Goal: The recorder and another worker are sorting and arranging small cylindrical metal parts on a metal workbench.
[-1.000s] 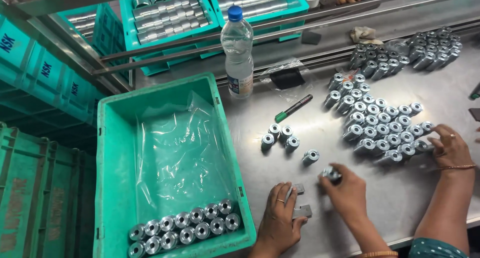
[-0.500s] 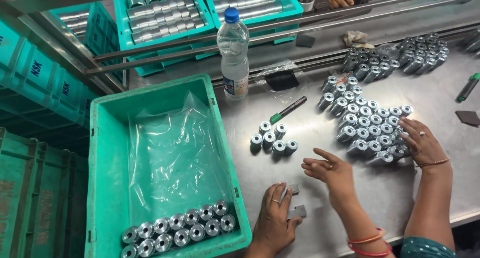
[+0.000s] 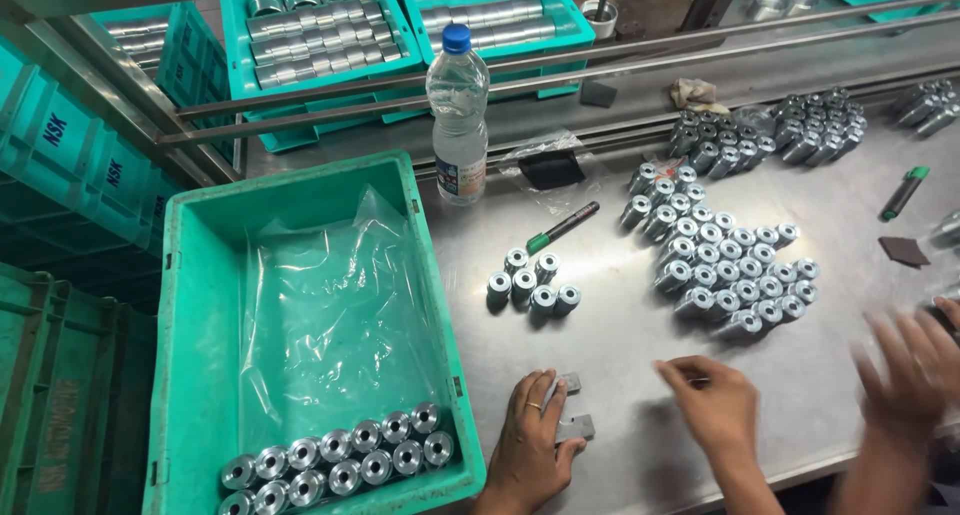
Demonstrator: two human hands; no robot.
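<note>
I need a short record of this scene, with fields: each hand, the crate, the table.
left hand: grips grey block
right hand: low over table, fingers curled, grip unclear
third hand: blurred, at the right
crate: green, plastic liner, steel parts in two rows at near end
on table: loose parts in clusters, bottle, markers

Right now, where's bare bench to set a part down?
Free: the strip between the small cluster and the left hand, and the patch between the marker and the big cluster. Crowded: the big cluster and the far pile.
</note>
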